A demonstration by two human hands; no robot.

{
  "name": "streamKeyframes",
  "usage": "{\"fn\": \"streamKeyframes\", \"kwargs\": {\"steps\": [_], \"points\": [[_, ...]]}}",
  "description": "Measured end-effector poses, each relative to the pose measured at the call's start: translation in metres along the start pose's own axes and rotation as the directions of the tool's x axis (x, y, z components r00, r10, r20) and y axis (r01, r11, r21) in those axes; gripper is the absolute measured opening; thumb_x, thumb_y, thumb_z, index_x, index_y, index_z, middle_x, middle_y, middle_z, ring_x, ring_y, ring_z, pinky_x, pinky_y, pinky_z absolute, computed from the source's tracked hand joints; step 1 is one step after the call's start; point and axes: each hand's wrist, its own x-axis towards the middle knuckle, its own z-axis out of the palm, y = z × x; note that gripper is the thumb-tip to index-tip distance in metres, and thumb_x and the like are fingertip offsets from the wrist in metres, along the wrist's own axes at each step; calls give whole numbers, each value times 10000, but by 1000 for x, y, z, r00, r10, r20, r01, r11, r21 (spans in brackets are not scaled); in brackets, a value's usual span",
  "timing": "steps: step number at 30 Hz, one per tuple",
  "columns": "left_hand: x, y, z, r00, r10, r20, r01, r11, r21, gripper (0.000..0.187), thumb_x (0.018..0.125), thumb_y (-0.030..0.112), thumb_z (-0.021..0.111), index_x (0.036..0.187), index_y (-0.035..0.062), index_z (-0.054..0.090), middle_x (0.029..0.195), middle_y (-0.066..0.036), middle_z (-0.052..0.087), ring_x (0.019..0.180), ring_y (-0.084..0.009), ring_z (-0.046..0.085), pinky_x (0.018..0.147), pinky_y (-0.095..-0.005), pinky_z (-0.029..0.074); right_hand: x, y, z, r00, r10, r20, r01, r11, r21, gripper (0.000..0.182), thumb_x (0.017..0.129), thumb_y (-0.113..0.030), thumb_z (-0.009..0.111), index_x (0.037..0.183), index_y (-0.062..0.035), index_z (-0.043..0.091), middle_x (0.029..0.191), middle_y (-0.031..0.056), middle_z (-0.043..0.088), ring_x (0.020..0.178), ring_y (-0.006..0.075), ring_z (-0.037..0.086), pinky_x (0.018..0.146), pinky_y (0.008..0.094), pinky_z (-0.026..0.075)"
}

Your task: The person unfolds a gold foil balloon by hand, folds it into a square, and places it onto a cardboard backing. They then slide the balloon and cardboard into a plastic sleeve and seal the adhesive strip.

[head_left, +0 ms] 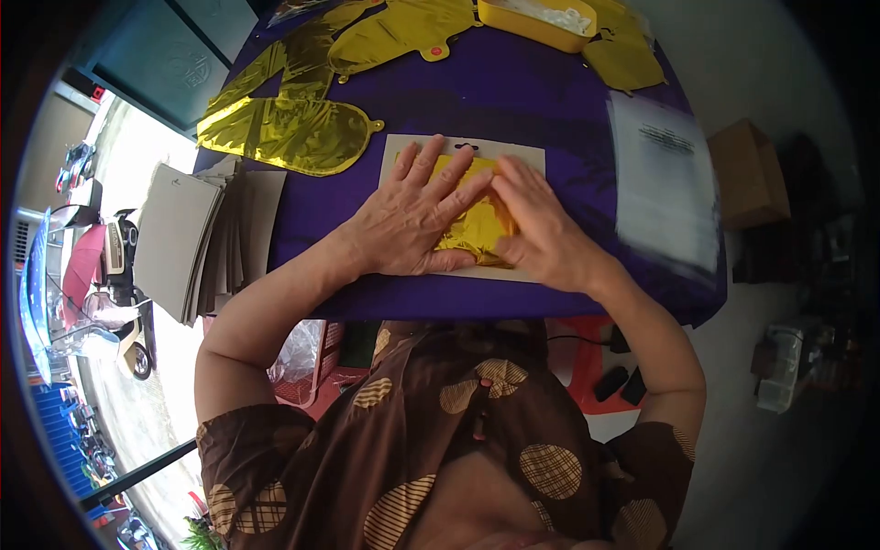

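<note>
the left hand is wide open, flat on one shiny gold foil. the right hand bends at its side, thumb and fingers apart. the foil sits on one card, near one yellow tub.

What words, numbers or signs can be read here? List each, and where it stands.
No text can be read.
Plastic bags: printed lines, too blurred.
Upper-left panel: round emblem, too faint.
Card stack: one dark mark, too small.
</note>
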Motion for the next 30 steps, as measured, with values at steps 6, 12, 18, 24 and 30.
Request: {"fn": "streamKeyframes", "kwargs": {"steps": [6, 12, 18, 24, 30], "points": [[-1, 2, 1, 1000, 9, -9, -9, 999, 34, 820, 895, 754, 406, 1552, 276, 298, 1573, -249, 247, 1434, -537, 177, 1165, -619, 145, -32, -7, -29, 998, 40, -56, -44, 996, -77, 310, 818, 21, 569, 1117, 35, 646, 1354, 251, 477, 1339, 446, 415, 1101, 500, 367], [0, 1, 0, 1000, 26, -13, -25, 999, 38, 774, 904, 754, 386, 1538, 314, 323, 1558, -260, 261, 1416, -543, 206, 1157, -624, 158, -42, -22, -25, 999, -20, 37, 28, 978, -209, 343, 781, 46, 570, 1107, 16, 674, 1333, 239, 465, 1359, 437, 387, 1095, 532, 364], [-1, 1, 2, 999, 27, -25, -26, 998, 57, 753, 905, 758, 372, 1531, 341, 329, 1553, -261, 267, 1410, -541, 220, 1152, -630, 170, -39, -16, -25, 996, 0, 93, 20, 976, -218, 349, 807, 62, 532, 1110, -5, 691, 1409, 252, 414, 1394, 430, 343, 1111, 537, 346], [0, 3, 0, 999, 26, -30, -25, 998, 50, 711, 900, 749, 404, 1507, 380, 370, 1543, -256, 285, 1399, -545, 235, 1146, -636, 179, -32, -8, -29, 985, 4, 172, 32, 978, -204, 434, 805, 86, 517, 1126, -117, 728, 1494, 249, 355, 1433, 423, 292, 1148, 542, 287], [1, 4, -2, 999, 17, -28, -16, 999, 40, 701, 887, 742, 440, 1493, 392, 393, 1551, -239, 283, 1406, -535, 229, 1151, -631, 170, -26, -6, -38, 969, -26, 244, 89, 964, -250, 435, 795, 71, 548, 1125, -145, 731, 1523, 215, 332, 1449, 394, 276, 1165, 537, 265]]}}
